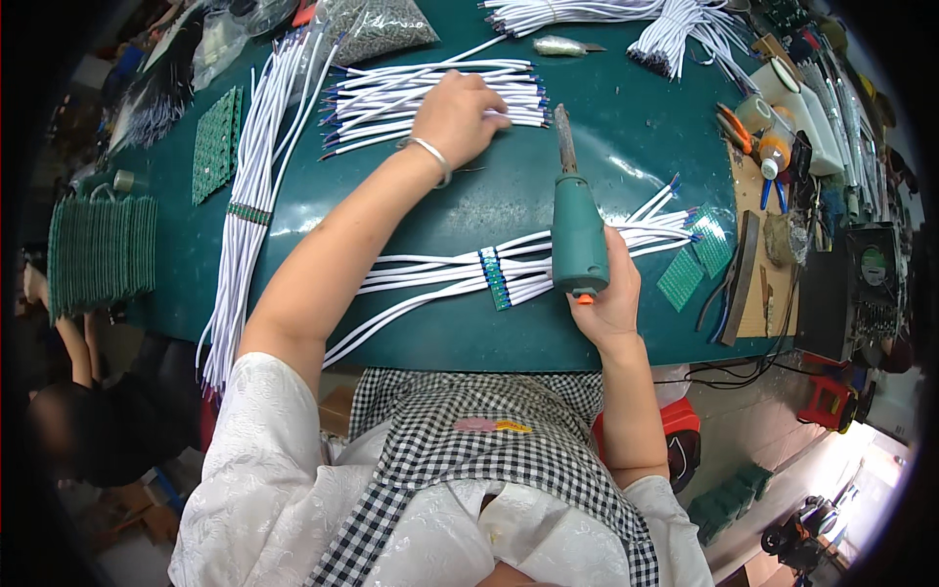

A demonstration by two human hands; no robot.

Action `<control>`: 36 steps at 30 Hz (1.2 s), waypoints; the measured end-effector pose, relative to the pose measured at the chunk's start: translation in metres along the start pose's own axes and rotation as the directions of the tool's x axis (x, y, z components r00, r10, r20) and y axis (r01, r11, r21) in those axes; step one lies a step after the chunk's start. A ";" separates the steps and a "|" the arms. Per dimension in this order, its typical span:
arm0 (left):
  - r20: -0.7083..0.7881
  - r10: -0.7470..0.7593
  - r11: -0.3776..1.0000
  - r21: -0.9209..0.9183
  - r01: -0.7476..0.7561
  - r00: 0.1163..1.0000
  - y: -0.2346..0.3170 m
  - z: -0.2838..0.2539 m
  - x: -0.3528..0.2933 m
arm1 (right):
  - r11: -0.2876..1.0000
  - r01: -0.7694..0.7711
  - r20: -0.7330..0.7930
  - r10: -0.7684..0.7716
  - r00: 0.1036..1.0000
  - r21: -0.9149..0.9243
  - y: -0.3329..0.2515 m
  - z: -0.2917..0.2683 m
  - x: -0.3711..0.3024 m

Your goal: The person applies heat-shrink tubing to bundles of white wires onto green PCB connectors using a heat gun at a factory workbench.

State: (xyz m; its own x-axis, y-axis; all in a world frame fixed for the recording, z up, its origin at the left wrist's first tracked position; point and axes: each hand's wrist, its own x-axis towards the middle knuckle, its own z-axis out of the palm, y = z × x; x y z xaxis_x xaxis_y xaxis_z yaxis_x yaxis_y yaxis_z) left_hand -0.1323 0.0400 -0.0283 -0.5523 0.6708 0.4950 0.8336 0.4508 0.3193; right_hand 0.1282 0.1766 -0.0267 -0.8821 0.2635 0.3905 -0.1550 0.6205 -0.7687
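Observation:
My left hand (458,115) reaches over a row of short white cables (377,110) with dark ends, laid side by side on the bench. Its fingers are bent down and closed around the cables at the row's right part; the fingertips are partly hidden. In my right hand (616,308) is a soldering gun (580,230) with a green body, an orange button at its bottom and a dark metal tip pointing away from me. Beneath it lies a small green circuit board strip (495,278), with white cables (421,277) running out on both sides.
Bundled white cables (256,186) lie along the left, near circuit board panels (217,145) and a stack of boards (103,256). A bag of small parts (377,31) and more cable bundles (675,44) sit at the back. Small green boards (682,279), pliers (734,129) and bottles stand right.

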 end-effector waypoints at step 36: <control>0.122 0.081 0.983 -0.176 -0.059 0.989 0.105 -0.090 -0.157 | 0.939 -0.305 -0.002 0.309 0.951 0.158 -0.022 -0.004 0.004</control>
State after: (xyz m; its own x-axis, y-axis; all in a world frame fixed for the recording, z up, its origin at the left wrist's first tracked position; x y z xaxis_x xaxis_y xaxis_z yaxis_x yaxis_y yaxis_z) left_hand 0.0429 -0.0710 0.0001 -0.4800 0.7720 0.4168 0.8532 0.3001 0.4267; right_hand 0.1299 0.1669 -0.0057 -0.8857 0.4441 0.1351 0.0528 0.3855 -0.9212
